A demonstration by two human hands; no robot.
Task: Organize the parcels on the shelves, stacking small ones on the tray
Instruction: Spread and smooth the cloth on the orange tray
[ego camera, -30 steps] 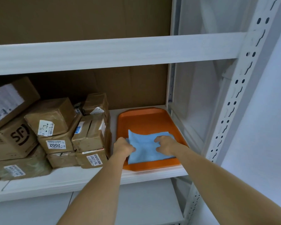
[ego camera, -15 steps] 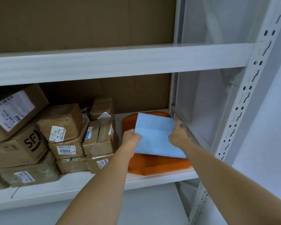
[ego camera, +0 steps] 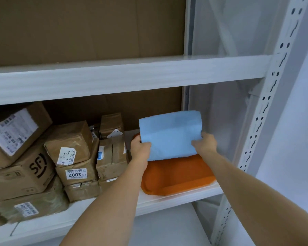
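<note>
An orange tray [ego camera: 174, 176] lies on the right end of the middle shelf. Above it I hold a light blue cloth [ego camera: 169, 134] lifted off the tray, its top edge curling back. My left hand [ego camera: 140, 148] pinches its lower left corner and my right hand [ego camera: 205, 143] pinches its lower right corner. Brown cardboard parcels [ego camera: 69, 139] with white labels are piled to the left of the tray; the nearest small ones [ego camera: 112, 157] stand beside my left hand. The cloth hides the tray's back half.
A white shelf board [ego camera: 114, 79] runs close above the parcels. A perforated white upright [ego camera: 267, 107] and a translucent side panel [ego camera: 220, 107] bound the right side. A larger SF box [ego camera: 23, 173] sits at left. Brown cardboard backs the shelves.
The cloth lay flat on the tray under both hands a second ago. Both hands have since lifted it up and back, off the tray, and the camera has tilted upward.
</note>
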